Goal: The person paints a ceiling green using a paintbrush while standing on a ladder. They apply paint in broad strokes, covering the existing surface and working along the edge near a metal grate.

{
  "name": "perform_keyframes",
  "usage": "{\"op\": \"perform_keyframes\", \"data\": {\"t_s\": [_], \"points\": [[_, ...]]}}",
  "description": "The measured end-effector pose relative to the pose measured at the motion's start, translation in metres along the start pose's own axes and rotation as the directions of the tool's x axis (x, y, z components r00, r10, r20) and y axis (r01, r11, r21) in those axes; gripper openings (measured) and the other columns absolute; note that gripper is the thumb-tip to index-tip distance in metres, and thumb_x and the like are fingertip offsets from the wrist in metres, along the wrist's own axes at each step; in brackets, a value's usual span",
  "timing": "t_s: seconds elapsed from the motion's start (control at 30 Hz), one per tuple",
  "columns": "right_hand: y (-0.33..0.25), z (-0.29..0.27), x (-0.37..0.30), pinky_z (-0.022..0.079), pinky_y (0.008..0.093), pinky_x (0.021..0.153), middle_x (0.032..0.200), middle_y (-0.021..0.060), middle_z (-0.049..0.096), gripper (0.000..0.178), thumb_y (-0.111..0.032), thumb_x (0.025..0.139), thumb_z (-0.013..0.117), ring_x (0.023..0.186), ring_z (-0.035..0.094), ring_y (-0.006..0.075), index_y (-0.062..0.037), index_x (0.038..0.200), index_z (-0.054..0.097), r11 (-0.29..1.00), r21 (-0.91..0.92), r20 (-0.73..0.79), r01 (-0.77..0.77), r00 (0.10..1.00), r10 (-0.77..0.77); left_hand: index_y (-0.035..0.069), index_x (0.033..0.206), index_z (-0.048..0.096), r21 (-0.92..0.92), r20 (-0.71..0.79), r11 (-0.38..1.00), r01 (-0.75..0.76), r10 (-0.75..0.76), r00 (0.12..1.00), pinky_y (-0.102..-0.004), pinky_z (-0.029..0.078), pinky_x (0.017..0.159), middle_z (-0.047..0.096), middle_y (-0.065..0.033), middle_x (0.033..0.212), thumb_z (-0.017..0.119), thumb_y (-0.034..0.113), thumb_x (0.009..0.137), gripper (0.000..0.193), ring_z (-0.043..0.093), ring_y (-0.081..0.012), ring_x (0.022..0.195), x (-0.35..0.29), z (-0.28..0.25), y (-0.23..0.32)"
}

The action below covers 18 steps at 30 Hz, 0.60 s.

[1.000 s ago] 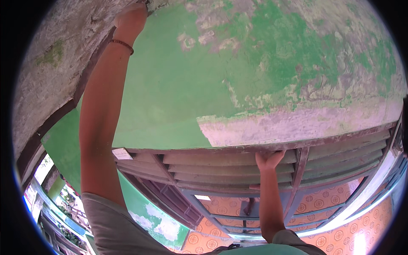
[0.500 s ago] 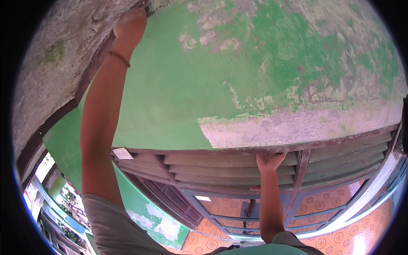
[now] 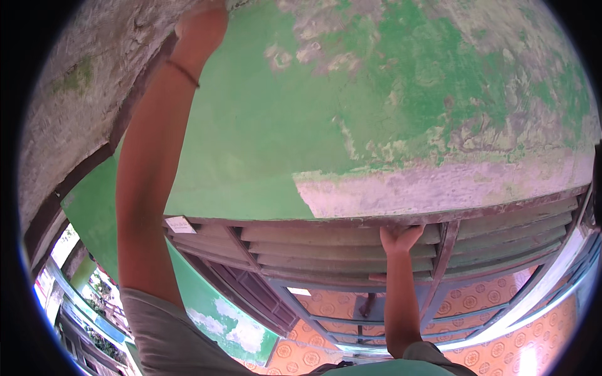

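My left hand (image 3: pixel 204 30), with a thin dark band at its wrist, is raised high against the wall at the top edge of the view. It looks closed and is slightly blurred; its fingertips, and whatever they may hold, are hidden. Beside it, a dark brown strip (image 3: pixel 139 103) runs along the joint between the green wall (image 3: pixel 251 125) and the rough grey ceiling slab. Lower down, my right hand (image 3: pixel 400 238) grips the brown wooden frame (image 3: pixel 351 222) above the louvres, with its thumb apart and its fingers hooked out of sight.
Brown louvre slats (image 3: pixel 338 252) span below the wall. The wall's right part has peeling paint and a bare pinkish patch (image 3: pixel 389 191). A small white label (image 3: pixel 179 224) sits on the frame. Far below lies an orange patterned tile floor (image 3: pixel 307 354), with a purple-brown shutter (image 3: pixel 251 291) left of it.
My left hand has moved a little up and to the right along the wall's upper edge. The right hand keeps its hold on the frame.
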State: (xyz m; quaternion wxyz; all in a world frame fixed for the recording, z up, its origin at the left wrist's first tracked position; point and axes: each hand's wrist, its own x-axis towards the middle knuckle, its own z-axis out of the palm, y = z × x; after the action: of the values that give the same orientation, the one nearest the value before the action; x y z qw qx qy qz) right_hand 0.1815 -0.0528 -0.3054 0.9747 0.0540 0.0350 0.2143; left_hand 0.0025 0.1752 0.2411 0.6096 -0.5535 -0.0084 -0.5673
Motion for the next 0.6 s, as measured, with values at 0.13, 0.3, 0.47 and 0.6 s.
{"op": "perform_keyframes", "data": {"t_s": [0.13,0.3,0.47,0.6], "points": [[0.001,-0.003,0.002,0.029,0.0476,0.118,0.151,0.0056,0.048,0.064,-0.050,0.095,0.049,0.139,0.043,0.0290,-0.0134,0.147,0.049,1.000,0.004,0.116,-0.011,0.993,0.010,0.007,0.117,0.068,0.092,0.351,0.979,0.182,-0.203,0.914,-0.0518,0.059,0.081,0.073,-0.0166,0.116,0.052,0.014,0.097,0.027,0.071,-0.0371,0.106,0.016,-0.002,0.004],[-0.002,-0.006,0.005,0.030,0.0496,0.118,0.152,0.0051,0.047,0.065,-0.051,0.095,0.049,0.140,0.042,0.0302,-0.0151,0.149,0.048,1.000,0.010,0.115,-0.006,0.993,0.005,0.008,0.120,0.068,0.095,0.464,0.969,0.227,-0.245,0.851,-0.0527,0.059,0.084,0.071,-0.0162,0.121,0.050,0.015,0.099,0.029,0.071,-0.0378,0.109,0.017,-0.020,0.026],[0.001,0.002,-0.001,0.029,0.0509,0.118,0.151,0.0050,0.047,0.065,-0.052,0.095,0.048,0.140,0.042,0.0300,-0.0155,0.149,0.048,1.000,-0.004,0.087,-0.008,0.996,0.008,0.009,0.123,0.068,0.132,0.534,0.943,0.305,-0.327,0.779,-0.0536,0.058,0.086,0.070,-0.0157,0.126,0.048,0.016,0.101,0.031,0.070,-0.0386,0.112,0.026,-0.021,0.009],[-0.004,-0.004,0.003,0.029,0.0508,0.119,0.151,0.0047,0.047,0.064,-0.051,0.096,0.048,0.140,0.042,0.0298,-0.0161,0.149,0.048,1.000,0.004,0.086,-0.023,0.996,0.022,0.011,0.127,0.067,0.074,0.641,0.965,0.253,-0.240,0.729,-0.0548,0.058,0.084,0.070,-0.0153,0.127,0.049,0.018,0.101,0.032,0.069,-0.0389,0.114,0.027,-0.002,-0.005]]}}
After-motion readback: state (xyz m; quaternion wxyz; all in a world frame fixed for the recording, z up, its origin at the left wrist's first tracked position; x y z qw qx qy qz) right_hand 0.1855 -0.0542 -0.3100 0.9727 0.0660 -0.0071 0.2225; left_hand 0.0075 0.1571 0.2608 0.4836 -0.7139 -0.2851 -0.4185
